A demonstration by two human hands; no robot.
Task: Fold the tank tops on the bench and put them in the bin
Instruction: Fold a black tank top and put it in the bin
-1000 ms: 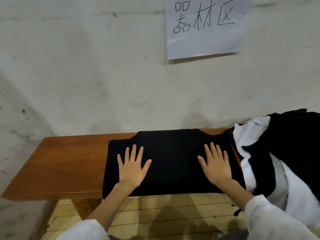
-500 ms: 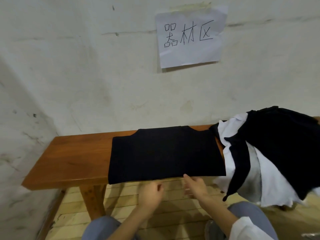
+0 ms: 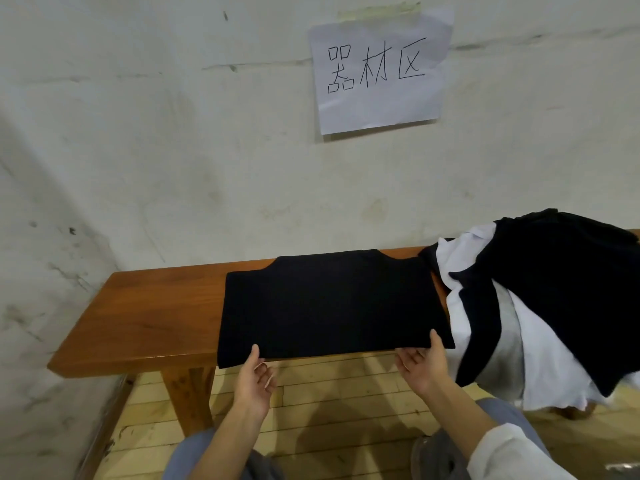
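A folded black tank top (image 3: 329, 303) lies flat on the wooden bench (image 3: 149, 317), its near edge hanging a little over the bench front. My left hand (image 3: 256, 379) is palm up under that near edge at its left part, thumb on top of the cloth, pinching it. My right hand (image 3: 420, 365) pinches the same edge near its right corner, thumb on top and fingers underneath. A heap of black and white tank tops (image 3: 540, 306) covers the right end of the bench. No bin is in view.
A white plastered wall (image 3: 173, 150) rises right behind the bench, with a paper sign (image 3: 379, 71) taped to it. Below lie a light wooden floor (image 3: 329, 410) and a bench leg (image 3: 188, 396). My knees show at the bottom edge.
My hands left the top of the folded black tank top, dropped below the bench front, and now pinch its near edge from underneath, spread apart. The camera tilted up a little.
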